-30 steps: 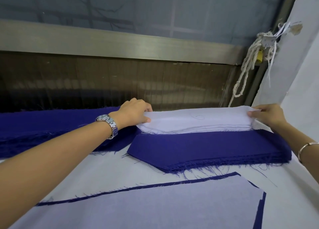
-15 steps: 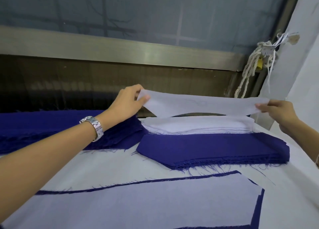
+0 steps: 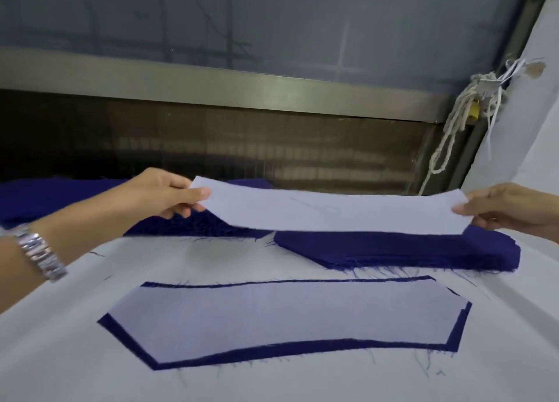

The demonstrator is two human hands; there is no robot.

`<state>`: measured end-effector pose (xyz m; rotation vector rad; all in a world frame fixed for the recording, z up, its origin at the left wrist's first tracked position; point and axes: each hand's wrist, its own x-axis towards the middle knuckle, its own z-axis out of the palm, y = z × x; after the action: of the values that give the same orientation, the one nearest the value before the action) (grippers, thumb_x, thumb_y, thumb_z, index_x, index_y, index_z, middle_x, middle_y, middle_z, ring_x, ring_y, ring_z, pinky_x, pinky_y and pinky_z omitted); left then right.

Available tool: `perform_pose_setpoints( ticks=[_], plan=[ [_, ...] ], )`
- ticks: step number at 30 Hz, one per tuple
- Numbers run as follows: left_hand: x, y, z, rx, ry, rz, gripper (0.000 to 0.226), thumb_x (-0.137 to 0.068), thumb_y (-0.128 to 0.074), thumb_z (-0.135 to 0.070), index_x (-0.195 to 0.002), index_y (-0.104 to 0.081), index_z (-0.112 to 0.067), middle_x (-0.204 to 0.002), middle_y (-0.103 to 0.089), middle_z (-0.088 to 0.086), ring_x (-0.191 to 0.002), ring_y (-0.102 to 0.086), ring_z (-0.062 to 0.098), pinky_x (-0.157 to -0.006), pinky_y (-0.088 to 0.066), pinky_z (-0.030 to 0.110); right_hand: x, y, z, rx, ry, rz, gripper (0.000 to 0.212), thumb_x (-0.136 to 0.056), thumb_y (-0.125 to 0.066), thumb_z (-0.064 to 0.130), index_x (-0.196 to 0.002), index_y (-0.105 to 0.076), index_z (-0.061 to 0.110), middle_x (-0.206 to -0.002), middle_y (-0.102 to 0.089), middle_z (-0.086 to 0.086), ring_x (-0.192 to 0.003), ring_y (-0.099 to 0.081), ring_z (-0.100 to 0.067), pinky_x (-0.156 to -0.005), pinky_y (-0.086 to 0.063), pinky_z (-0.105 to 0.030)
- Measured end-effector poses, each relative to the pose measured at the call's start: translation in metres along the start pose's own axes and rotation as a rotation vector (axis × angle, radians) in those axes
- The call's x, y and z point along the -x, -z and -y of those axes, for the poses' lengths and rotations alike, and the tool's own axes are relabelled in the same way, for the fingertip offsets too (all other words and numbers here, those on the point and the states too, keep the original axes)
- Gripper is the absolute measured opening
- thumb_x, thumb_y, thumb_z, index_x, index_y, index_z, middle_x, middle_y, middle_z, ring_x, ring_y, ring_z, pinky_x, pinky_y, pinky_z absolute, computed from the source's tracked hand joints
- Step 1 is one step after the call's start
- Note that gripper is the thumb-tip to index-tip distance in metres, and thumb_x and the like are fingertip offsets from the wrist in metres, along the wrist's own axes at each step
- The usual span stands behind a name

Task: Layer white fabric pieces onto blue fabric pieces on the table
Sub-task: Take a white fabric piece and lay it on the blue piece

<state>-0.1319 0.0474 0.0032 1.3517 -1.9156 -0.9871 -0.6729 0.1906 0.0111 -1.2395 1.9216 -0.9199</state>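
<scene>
Holding a white fabric piece (image 3: pixel 348 212)
My left hand (image 3: pixel 169 195) and right hand (image 3: pixel 502 211) pinch its ends; sag could land it crooked on the blue stack (image 3: pixel 408 250) beneath.

My steel-link watch (image 3: pixel 40 251) gleams at the lower left of my view. Ahead of me, a brushed metal rail (image 3: pixel 242 94) runs beneath a grey glass pane (image 3: pixel 272 23). A knotted white rope (image 3: pixel 456 123) hangs at the rail's right end, with a small yellow object (image 3: pixel 474 111) in its knot.
</scene>
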Motion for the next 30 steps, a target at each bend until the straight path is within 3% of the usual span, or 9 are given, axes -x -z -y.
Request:
perform_pose_setpoints(
  ticks=[5,7,11,15,20,25,30],
  plan=[
    [0.040,0.021,0.036,-0.116,0.150,0.135,0.044,-0.068,-0.071,-0.055,-0.076,-0.077,-0.013,-0.058,-0.064,0.001,-0.054,-0.052,0.008,-0.060,-0.042,0.023,0.017,-0.024,-0.009,0.197,-0.103,0.232,0.045,-0.063,-0.095,0.040,-0.064,-0.065,0.006,-0.061,-0.056,-0.015,-0.048,-0.044,-0.015,-0.043,-0.039,-0.020],
    [0.052,0.029,0.049,-0.110,0.181,0.195,0.058,-0.060,-0.076,-0.065,-0.077,-0.076,-0.009,-0.058,-0.061,0.006,-0.049,-0.046,0.009,-0.052,-0.037,0.020,0.019,-0.034,-0.014,0.234,-0.127,0.305,0.048,-0.060,-0.095,0.044,-0.069,-0.068,0.005,-0.061,-0.058,-0.015,-0.046,-0.044,-0.015,-0.042,-0.038,-0.019],
    [0.066,0.038,0.071,-0.140,0.206,0.209,0.066,-0.039,-0.080,-0.077,-0.055,-0.060,-0.016,-0.054,-0.061,0.011,-0.042,-0.039,0.014,-0.046,-0.033,0.019,0.019,-0.051,-0.024,0.297,-0.096,0.398,0.053,-0.066,-0.092,0.046,-0.084,-0.072,0.001,-0.072,-0.066,-0.016,-0.055,-0.048,-0.015,-0.045,-0.035,-0.020],
    [0.072,0.041,0.085,-0.160,0.213,0.248,0.086,-0.040,-0.080,-0.081,-0.071,-0.063,-0.003,-0.060,-0.066,0.020,-0.041,-0.044,0.018,-0.039,-0.032,0.019,0.016,-0.059,-0.034,0.329,-0.068,0.462,0.044,-0.075,-0.086,0.045,-0.094,-0.076,0.007,-0.087,-0.073,-0.018,-0.062,-0.059,-0.013,-0.049,-0.041,-0.020],
    [0.077,0.034,0.096,-0.168,0.229,0.263,0.064,-0.042,-0.081,-0.078,-0.052,-0.052,-0.022,-0.066,-0.071,0.021,-0.042,-0.047,0.019,-0.040,-0.028,0.017,0.007,-0.060,-0.049,0.363,-0.073,0.488,0.040,-0.077,-0.085,0.045,-0.084,-0.073,0.008,-0.088,-0.074,-0.020,-0.061,-0.062,-0.013,-0.048,-0.041,-0.020],
    [0.079,0.033,0.099,-0.219,0.195,0.247,0.068,-0.046,-0.077,-0.082,-0.055,-0.053,-0.019,-0.062,-0.070,0.016,-0.043,-0.048,0.018,-0.043,-0.037,0.020,0.002,-0.060,-0.060,0.391,-0.084,0.453,0.044,-0.076,-0.086,0.046,-0.080,-0.066,0.007,-0.086,-0.074,-0.021,-0.059,-0.062,-0.015,-0.046,-0.040,-0.020],
    [0.079,0.030,0.102,-0.276,0.168,0.219,0.058,-0.057,-0.074,-0.074,-0.057,-0.058,-0.019,-0.055,-0.068,0.010,-0.039,-0.051,0.014,-0.044,-0.041,0.017,0.001,-0.059,-0.062,0.416,-0.087,0.430,0.036,-0.075,-0.086,0.048,-0.070,-0.062,0.022,-0.082,-0.074,-0.022,-0.058,-0.060,-0.015,-0.045,-0.040,-0.020]
  ],
)
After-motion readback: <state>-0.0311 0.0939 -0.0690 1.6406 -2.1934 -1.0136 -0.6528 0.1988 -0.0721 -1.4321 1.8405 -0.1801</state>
